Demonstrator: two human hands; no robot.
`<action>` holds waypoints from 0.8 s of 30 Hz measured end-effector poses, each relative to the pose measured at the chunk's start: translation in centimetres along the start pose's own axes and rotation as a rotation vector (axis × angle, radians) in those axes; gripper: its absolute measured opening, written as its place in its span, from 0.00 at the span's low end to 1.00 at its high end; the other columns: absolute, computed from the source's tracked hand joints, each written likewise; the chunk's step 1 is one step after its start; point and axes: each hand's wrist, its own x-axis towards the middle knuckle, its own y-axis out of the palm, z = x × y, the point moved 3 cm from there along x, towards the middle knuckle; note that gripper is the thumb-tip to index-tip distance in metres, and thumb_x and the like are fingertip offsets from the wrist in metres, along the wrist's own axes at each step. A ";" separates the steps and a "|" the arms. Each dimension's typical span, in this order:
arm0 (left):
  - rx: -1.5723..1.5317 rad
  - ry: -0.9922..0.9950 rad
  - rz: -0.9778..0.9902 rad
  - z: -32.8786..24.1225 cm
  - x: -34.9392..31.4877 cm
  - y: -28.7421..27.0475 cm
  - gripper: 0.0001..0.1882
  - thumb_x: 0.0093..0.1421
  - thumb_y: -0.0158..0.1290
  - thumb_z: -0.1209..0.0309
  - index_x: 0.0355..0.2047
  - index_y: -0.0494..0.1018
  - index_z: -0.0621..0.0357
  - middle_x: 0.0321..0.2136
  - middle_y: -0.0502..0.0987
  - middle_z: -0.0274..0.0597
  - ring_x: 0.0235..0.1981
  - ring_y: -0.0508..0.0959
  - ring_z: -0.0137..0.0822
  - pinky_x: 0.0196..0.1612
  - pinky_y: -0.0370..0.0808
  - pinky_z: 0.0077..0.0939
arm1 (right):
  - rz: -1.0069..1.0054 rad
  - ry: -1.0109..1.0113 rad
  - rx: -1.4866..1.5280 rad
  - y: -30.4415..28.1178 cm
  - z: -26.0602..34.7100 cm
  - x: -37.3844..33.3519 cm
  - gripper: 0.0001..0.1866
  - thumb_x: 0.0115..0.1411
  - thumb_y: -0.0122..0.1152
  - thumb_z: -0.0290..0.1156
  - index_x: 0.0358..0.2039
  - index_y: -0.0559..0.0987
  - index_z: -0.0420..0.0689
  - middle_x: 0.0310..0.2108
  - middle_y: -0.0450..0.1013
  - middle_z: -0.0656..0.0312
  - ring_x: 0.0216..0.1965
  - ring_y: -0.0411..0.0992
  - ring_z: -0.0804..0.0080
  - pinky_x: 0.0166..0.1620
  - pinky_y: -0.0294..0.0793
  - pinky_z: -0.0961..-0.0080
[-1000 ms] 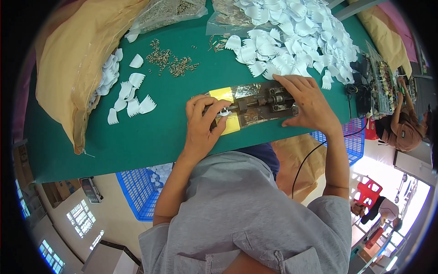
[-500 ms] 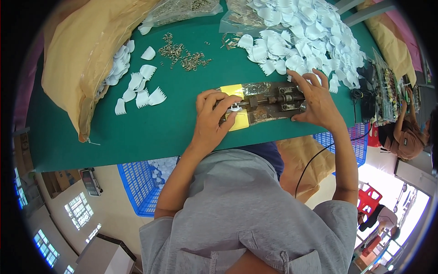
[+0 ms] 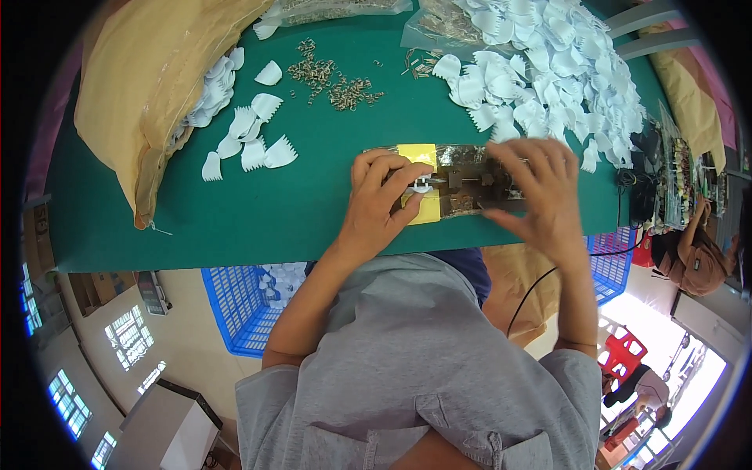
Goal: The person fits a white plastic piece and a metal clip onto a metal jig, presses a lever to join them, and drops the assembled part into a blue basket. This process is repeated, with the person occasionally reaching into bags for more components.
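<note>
On the green table lies a dark metal clamping jig [image 3: 468, 180] with a sliding rod and yellow tape at its left end. My left hand [image 3: 380, 196] is closed at the taped end, thumb and fingers pinching a small white plastic clip piece [image 3: 422, 185] in the jig. Above the jig's right end is my right hand [image 3: 542, 188], smeared by motion, its thumb and fingers spread apart; it hides that end of the jig. Beyond them lie small metal springs [image 3: 352, 94] and several loose white toothed pieces [image 3: 252, 153], like halves of hair claw clips.
A large heap of white toothed pieces [image 3: 548, 70] covers the far right, beside a clear bag of metal parts [image 3: 442, 27]. An open brown sack [image 3: 149, 102] stands at left. Blue baskets [image 3: 235, 309] sit below the table edge. A black cable [image 3: 533, 288] hangs at right; another person [image 3: 697, 258] sits beyond.
My right hand has shifted left along the jig and now blurs over its right end. My left hand keeps its pinch at the yellow tape. The whole view has shifted slightly.
</note>
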 end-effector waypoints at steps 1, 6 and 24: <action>-0.019 -0.005 0.001 0.0 0.1 0.1 0.23 0.55 0.63 0.76 0.53 0.80 0.49 0.48 0.74 0.40 0.58 0.68 0.49 0.60 0.69 0.43 | -0.106 -0.071 0.053 0.8 1.3 0.1 0.32 0.44 0.78 0.30 0.54 0.81 0.50 0.46 0.76 0.64 0.52 0.73 0.63 0.59 0.67 0.56; -0.026 -0.007 -0.030 -0.1 0.3 0.2 0.24 0.53 0.64 0.77 0.52 0.81 0.50 0.48 0.76 0.40 0.56 0.70 0.49 0.60 0.70 0.42 | -0.286 -0.271 0.178 5.6 3.8 1.7 0.15 0.50 0.68 0.27 0.40 0.84 0.44 0.37 0.76 0.66 0.40 0.75 0.66 0.48 0.71 0.64; -0.028 -0.020 -0.039 0.1 0.0 -0.2 0.19 0.58 0.66 0.75 0.51 0.81 0.53 0.47 0.77 0.41 0.56 0.71 0.49 0.60 0.70 0.41 | -0.178 0.088 0.471 7.0 -2.5 11.4 0.06 0.58 0.69 0.27 0.37 0.85 0.45 0.34 0.81 0.60 0.39 0.78 0.59 0.42 0.78 0.63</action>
